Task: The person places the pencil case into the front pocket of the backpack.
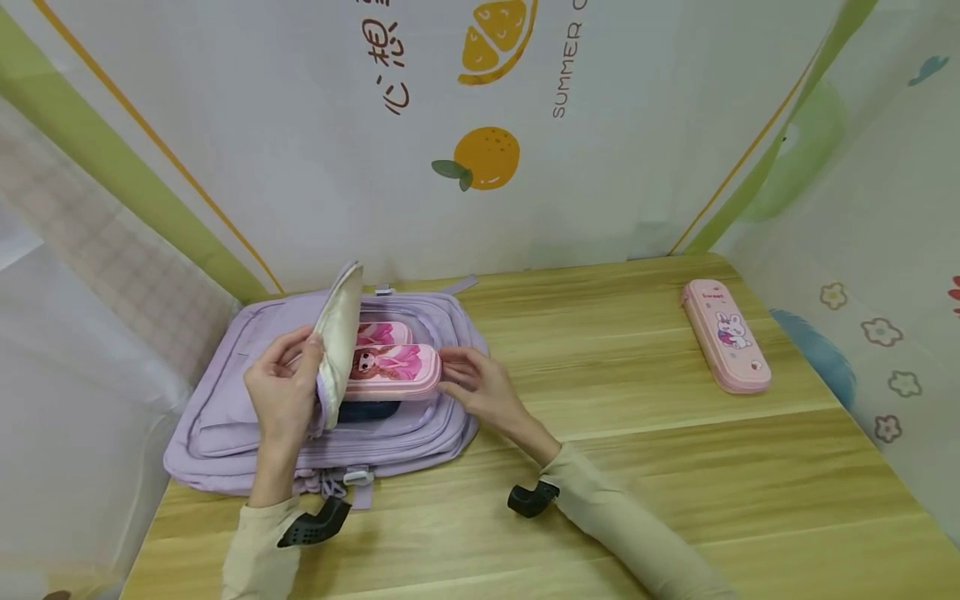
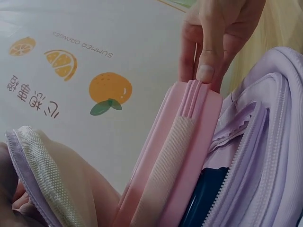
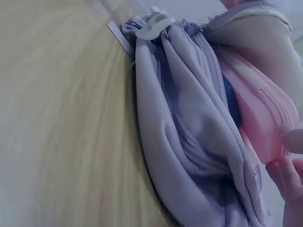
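Note:
A lilac backpack (image 1: 225,408) lies flat on the left of the table, its front pocket unzipped. My left hand (image 1: 283,392) grips the pocket's cream-lined flap (image 1: 343,333) and holds it up. With thumb and fingers my right hand (image 1: 491,396) pinches the end of a pink pencil case (image 1: 397,367) with a doll picture on its lid. In the left wrist view, the right thumb presses on the zipper end of this case, whose far end is behind the flap. Another pink case (image 1: 387,332) with a similar picture sits behind it. Below shows a dark blue object (image 2: 204,194), partly hidden.
A pink pencil case with a bunny print (image 1: 726,335) lies at the table's right. White curtains with fruit prints (image 1: 487,158) rise behind the wooden table (image 1: 600,367), with more hangings at both sides. A buckle (image 1: 358,477) hangs at the backpack's near edge.

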The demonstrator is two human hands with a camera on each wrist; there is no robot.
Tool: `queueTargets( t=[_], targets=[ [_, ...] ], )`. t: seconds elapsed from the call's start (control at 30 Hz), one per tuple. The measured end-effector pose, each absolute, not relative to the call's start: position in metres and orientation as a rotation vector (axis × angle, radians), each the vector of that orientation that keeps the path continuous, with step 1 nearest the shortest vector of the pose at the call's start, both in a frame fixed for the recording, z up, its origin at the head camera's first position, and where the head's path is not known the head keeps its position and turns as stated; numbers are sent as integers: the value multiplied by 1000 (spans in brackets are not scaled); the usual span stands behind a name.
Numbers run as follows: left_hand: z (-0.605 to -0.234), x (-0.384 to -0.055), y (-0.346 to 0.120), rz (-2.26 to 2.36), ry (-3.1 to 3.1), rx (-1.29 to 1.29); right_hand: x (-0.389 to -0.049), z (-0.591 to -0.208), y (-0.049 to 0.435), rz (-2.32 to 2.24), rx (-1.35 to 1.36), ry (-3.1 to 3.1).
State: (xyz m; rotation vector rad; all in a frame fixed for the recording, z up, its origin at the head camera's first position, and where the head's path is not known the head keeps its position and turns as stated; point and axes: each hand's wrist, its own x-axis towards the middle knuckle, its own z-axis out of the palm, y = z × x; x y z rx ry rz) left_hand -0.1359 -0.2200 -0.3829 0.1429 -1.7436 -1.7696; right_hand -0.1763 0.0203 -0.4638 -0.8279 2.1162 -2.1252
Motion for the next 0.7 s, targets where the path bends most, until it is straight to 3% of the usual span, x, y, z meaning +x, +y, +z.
queueTargets(
  t=[0.7],
  targets=[
    [-380, -131, -221, -1820, -1693, 69, -170, -460, -22, -2131, -696, 2263]
  ],
)
